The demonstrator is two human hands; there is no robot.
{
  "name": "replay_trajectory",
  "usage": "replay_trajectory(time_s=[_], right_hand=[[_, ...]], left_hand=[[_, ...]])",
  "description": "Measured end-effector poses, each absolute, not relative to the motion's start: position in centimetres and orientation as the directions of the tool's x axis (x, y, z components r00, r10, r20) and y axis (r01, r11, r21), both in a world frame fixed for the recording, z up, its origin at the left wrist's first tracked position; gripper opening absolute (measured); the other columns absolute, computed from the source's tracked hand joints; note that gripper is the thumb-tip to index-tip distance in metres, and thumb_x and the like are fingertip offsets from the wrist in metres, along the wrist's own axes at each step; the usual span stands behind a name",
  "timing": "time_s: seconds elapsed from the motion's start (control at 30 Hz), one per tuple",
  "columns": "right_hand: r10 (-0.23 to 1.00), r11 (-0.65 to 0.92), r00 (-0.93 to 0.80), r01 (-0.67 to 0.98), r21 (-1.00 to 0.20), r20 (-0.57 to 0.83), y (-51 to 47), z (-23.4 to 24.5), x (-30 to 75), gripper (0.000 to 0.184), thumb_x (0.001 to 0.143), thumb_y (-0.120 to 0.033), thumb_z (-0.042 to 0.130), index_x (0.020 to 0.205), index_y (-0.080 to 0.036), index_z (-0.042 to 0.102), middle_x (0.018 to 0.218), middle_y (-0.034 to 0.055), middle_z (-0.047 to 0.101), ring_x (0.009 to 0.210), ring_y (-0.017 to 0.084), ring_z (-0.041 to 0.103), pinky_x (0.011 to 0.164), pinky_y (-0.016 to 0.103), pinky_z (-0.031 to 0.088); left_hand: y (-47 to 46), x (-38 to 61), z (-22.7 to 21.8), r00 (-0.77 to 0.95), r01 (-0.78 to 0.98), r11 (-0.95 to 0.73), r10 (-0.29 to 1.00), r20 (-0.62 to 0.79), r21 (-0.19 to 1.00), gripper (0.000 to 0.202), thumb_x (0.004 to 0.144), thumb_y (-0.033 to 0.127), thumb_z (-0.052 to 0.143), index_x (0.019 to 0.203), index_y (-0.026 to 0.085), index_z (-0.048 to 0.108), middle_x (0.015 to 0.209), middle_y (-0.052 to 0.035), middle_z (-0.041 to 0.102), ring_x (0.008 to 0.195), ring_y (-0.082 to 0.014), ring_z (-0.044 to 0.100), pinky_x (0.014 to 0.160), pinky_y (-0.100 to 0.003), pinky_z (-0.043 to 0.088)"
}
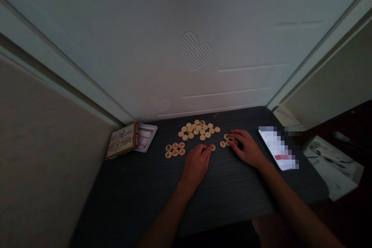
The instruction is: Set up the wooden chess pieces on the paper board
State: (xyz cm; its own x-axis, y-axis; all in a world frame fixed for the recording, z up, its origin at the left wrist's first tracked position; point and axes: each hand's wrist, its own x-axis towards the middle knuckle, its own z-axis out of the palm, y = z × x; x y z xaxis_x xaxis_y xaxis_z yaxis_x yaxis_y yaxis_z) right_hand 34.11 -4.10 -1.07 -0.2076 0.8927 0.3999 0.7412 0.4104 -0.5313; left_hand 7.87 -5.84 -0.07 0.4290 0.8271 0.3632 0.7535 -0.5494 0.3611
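The person's right grip (247, 148) lies open and relaxed, its fingers (236, 136) spread over a few round wooden xiangqi pieces (228, 143) without clenching any of them. The left grip (197, 164) curls forward, fingertips (208, 148) against a single piece (213, 147) (from here I can't tell whether it is pinched or only touched). Both hands rest on a dark wood-grain tabletop (226, 190). Between them and the far edge lies a loose, tightly packed cluster of pieces (197, 130), and to its lower left sit six more (175, 150) in two rows of three, with red and dark characters on their faces. Further left, a printed box (121, 140) lies just beside a white booklet (147, 137). Right of the right grip lies a phone (277, 148), its screen blurred, with printed papers (331, 166) lower down beyond the tabletop's edge. A white panel embossed with a heart (196, 50) rises behind.
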Motion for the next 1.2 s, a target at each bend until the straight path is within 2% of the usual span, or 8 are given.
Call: replay_trajectory(time_s=[0.17,0.3,0.43,0.6,0.83,1.03,1.2], right_hand=[[0.896,0.403,-0.203,0.746,-0.531,0.394,-4.1,-0.9,34.0,0.034,0.095,-0.038,0.061,0.127,-0.029,0.068,0.131,0.0098,0.062,0.122,0.030,0.059,0.106,0.052,0.049],[0.894,0.409,-0.208,0.740,-0.534,0.397,-4.1,-1.0,34.1,0.034,0.095,-0.039,0.061,0.126,-0.029,0.068,0.130,0.0101,0.063,0.121,0.031,0.059,0.105,0.054,0.050],[0.891,0.415,-0.208,0.735,-0.536,0.405,-4.1,-1.1,34.1,0.033,0.095,-0.038,0.061,0.126,-0.029,0.068,0.130,0.0097,0.063,0.122,0.031,0.059,0.105,0.054,0.049],[0.890,0.416,-0.206,0.736,-0.535,0.408,-4.2,-1.0,34.1,0.033,0.095,-0.038,0.061,0.126,-0.030,0.068,0.130,0.0092,0.063,0.121,0.030,0.059,0.106,0.052,0.049],[0.888,0.421,-0.217,0.735,-0.531,0.405,-4.2,-0.9,34.0,0.034,0.095,-0.036,0.061,0.127,-0.029,0.067,0.130,0.0095,0.063,0.121,0.029,0.059,0.106,0.052,0.049],[0.887,0.420,-0.211,0.737,-0.529,0.411,-4.1,-1.1,34.0,0.033,0.094,-0.036,0.062,0.126,-0.029,0.068,0.130,0.0092,0.063,0.120,0.029,0.059,0.106,0.052,0.049],[0.888,0.417,-0.211,0.747,-0.519,0.410,-4.1,-1.3,34.1,0.033,0.094,-0.037,0.062,0.125,-0.028,0.068,0.130,0.0097,0.063,0.120,0.030,0.059,0.105,0.052,0.049]], left_hand=[[-5.6,8.2,-0.3,0.373,0.752,-0.515,0.847,0.379,0.411,0.016,0.101,0.025,0.054,0.112,0.023,0.067,0.103,-0.0053,0.070,0.095,-0.0216,0.067,0.085,-0.037,0.055],[-5.6,8.3,-0.1,0.381,0.755,-0.521,0.843,0.381,0.398,0.014,0.101,0.026,0.054,0.102,0.022,0.067,0.097,-0.0058,0.071,0.092,-0.0225,0.066,0.084,-0.038,0.055],[-5.6,8.6,0.2,0.404,0.734,-0.556,0.819,0.408,0.389,0.017,0.101,0.025,0.055,0.111,0.024,0.068,0.105,-0.0058,0.072,0.096,-0.0228,0.066,0.088,-0.039,0.055],[-5.6,9.0,0.4,0.395,0.735,-0.541,0.831,0.391,0.408,0.018,0.098,0.023,0.058,0.112,0.024,0.069,0.109,-0.0059,0.071,0.099,-0.0246,0.066,0.090,-0.042,0.055],[-5.8,9.3,0.5,0.419,0.749,-0.550,0.825,0.380,0.368,0.029,0.098,0.022,0.056,0.127,0.024,0.063,0.122,-0.0079,0.068,0.107,-0.0268,0.063,0.093,-0.044,0.054],[-5.1,10.0,0.6,0.436,0.764,-0.550,0.826,0.357,0.338,0.036,0.097,0.021,0.055,0.133,0.023,0.060,0.120,-0.0094,0.067,0.107,-0.0278,0.061,0.091,-0.044,0.054],[-4.5,10.6,0.8,0.457,0.754,-0.561,0.822,0.341,0.343,0.038,0.097,0.020,0.054,0.135,0.023,0.059,0.123,-0.0087,0.066,0.113,-0.0275,0.059,0.095,-0.044,0.053]])
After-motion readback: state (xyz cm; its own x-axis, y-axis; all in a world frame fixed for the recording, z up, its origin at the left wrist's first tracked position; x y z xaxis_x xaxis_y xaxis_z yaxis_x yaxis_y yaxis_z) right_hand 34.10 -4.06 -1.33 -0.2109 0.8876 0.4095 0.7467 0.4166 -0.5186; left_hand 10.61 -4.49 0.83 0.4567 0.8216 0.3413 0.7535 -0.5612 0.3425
